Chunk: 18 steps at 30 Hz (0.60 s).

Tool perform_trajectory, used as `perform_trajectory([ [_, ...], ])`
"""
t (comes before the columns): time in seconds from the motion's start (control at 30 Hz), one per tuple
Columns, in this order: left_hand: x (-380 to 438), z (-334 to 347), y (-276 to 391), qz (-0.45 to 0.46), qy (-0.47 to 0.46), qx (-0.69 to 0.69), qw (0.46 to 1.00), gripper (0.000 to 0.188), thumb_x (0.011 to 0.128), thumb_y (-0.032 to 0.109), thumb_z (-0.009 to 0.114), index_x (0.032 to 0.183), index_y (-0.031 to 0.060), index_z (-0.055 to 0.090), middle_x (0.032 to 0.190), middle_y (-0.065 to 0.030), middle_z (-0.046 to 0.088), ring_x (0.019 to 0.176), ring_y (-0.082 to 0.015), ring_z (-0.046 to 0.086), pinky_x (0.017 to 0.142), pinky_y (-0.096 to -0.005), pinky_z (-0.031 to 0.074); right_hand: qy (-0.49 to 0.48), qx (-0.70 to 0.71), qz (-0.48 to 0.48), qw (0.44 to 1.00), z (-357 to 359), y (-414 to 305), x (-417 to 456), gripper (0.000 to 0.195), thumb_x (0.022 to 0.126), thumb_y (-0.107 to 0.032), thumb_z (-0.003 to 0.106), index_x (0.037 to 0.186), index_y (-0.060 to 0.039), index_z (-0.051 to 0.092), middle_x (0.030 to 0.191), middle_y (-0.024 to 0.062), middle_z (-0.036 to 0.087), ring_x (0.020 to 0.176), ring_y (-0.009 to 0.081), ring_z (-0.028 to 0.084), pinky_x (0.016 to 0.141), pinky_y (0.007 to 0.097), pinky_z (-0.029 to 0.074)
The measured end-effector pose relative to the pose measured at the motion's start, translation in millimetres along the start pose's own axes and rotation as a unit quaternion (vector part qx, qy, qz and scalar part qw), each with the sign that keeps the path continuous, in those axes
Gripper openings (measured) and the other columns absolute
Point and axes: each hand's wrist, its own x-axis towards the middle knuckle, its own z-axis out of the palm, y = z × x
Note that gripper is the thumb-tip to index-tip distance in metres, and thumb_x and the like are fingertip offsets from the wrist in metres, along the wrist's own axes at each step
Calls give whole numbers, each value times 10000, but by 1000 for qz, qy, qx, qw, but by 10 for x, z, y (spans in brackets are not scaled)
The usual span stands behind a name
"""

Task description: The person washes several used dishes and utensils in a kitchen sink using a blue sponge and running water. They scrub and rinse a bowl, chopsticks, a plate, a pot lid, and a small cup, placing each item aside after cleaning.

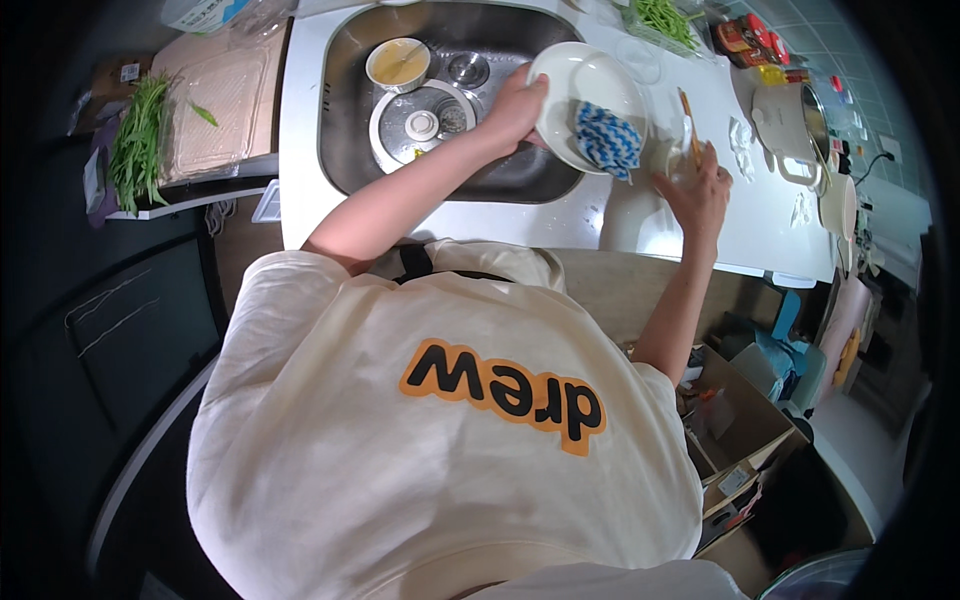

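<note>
My left hand (516, 109) grips the left rim of a white plate (559, 90), tilted over the right edge of the sink. A blue-and-white patterned cloth (606, 139) lies bunched on the plate. On the counter to the right, my right hand (699, 187) is at a small clear container (675, 159) and a slim orange stick-like utensil (690, 120); whether its fingers grip either one cannot be told. In the steel sink (345, 142) sits a white ribbed bowl (398, 64) of yellowish liquid with a utensil in it. Below the bowl is a round white-rimmed lid (421, 126).
Leafy greens (140, 142) and a clear plastic tray (217, 112) lie at the left. Cut greens in a clear container (664, 22), red-lidded jars (750, 41) and a cream pot (787, 124) stand at the back right. Crumpled white wrapping (741, 148) lies near the pot.
</note>
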Motion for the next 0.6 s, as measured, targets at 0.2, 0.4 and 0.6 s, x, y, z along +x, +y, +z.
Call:
perform_trajectory([
  [0.2, 87, 147, -164, -1, -46, 29, 999, 376, 984, 285, 375, 1303, 86, 375, 1067, -166, 576, 791, -280, 666, 497, -404, 595, 105, -37, -50, 992, -54, 86, -107, 936, 598, -325, 827, 1370, -60, 368, 1244, 281, 445, 1202, 422, 409, 984, 466, 385],
  [0.4, 279, 298, -295, -4, -9, 104, 995, 438, 971, 337, 395, 1168, -54, 380, 1052, -241, 536, 760, -345, 658, 490, -416, 595, 159, 189, -219, 944, -229, -478, -152, 631, 695, -140, 728, 1270, -69, 479, 1232, 186, 498, 1176, 366, 454, 958, 446, 407],
  [0.6, 347, 262, -182, 15, -38, 281, 959, 461, 946, 294, 415, 1023, -158, 371, 847, -276, 624, 765, -361, 668, 534, -386, 570, 87, 175, -245, 949, 100, -733, -200, 543, 706, -225, 734, 1191, -62, 549, 1205, 174, 532, 1102, 355, 511, 945, 443, 406],
])
